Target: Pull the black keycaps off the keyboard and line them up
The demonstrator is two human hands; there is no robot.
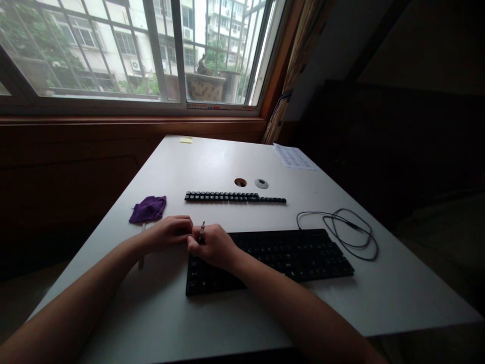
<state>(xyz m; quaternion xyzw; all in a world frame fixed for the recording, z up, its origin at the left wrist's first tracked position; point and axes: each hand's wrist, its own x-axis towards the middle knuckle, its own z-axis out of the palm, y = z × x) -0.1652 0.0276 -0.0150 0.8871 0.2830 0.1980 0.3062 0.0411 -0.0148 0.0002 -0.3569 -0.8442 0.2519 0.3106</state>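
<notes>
A black keyboard (303, 253) lies at a slight slant on the white table, its left part beneath my right hand and forearm. My right hand (214, 245) is closed around a slim pen-like tool (202, 230) with a metallic upper end; its lower end is hidden by my fingers. Beside it, at the keyboard's upper left corner, my left hand (170, 233) has its fingers curled inward, and what they hold, if anything, is hidden. Behind the keyboard, loose black keycaps (223, 196) stand lined up in rows.
A purple cloth (149, 208) lies left, with a pale stick-like object (141, 260) partly under my left wrist. The keyboard's cable (364, 242) coils at right. Farther back are a round table hole (240, 182), a grey ring cap (261, 183), a printed sheet (294, 157) and yellow notes (186, 140).
</notes>
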